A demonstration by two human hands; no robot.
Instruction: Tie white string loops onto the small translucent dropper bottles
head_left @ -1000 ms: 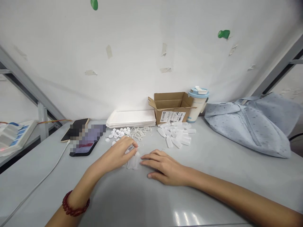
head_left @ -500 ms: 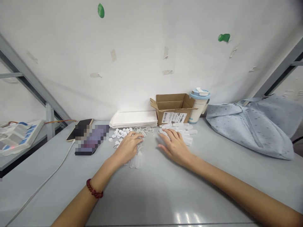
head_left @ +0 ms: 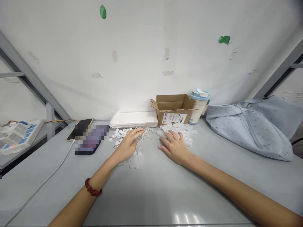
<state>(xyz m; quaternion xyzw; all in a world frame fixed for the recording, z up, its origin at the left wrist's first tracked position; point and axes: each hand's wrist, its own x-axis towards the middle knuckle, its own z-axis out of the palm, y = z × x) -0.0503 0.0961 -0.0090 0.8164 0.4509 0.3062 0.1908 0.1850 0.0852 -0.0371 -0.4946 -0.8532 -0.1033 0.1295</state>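
My left hand (head_left: 127,144) reaches over the table with its fingers stretched out to the right, above a heap of thin white stringy pieces (head_left: 148,130). Small white caps (head_left: 118,135) lie scattered beside it on the left. Just below this hand are several small translucent bottles (head_left: 136,160) in a row, partly covered by it. My right hand (head_left: 177,147) has its fingers spread, with the fingertips at the near edge of a pile of clear plastic tubes (head_left: 188,141). Whether those fingertips touch the tubes I cannot tell.
Behind the heaps are a stack of white flat packs (head_left: 134,119), an open cardboard box (head_left: 174,110) and a blue-lidded cup (head_left: 199,107). Two phones (head_left: 93,140) lie left, with a white cable (head_left: 47,179). A light blue cloth bag (head_left: 248,132) occupies the right.
My left hand's fingers have straightened out and lifted slightly over the stringy heap. My right hand has drawn back a little, and one clear tube shows more fully beyond its fingers.
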